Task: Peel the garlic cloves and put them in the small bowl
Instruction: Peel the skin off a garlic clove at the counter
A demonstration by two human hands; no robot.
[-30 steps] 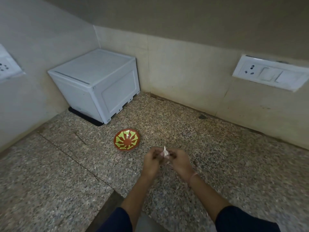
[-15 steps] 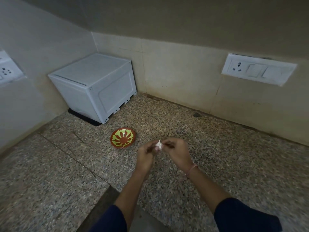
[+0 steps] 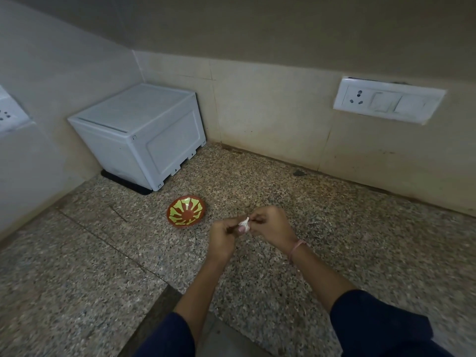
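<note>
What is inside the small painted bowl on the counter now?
Inside the small bowl only its yellow and brown painted pattern shows, no garlic. Nothing covers its inside. The garlic clove is pinched between the left hand and the right hand.

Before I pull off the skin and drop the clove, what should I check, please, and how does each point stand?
1. Grip on the garlic clove: ok, the left hand and the right hand both pinch it.
2. Skin fully off: cannot tell, too small to see.
3. The small bowl upright, mouth up: ok.
4. Room in the bowl: ok, no clove shows inside.
5. Way to the bowl free: ok, only bare counter lies between; the bowl sits to the left of the hands, apart from them.
</note>
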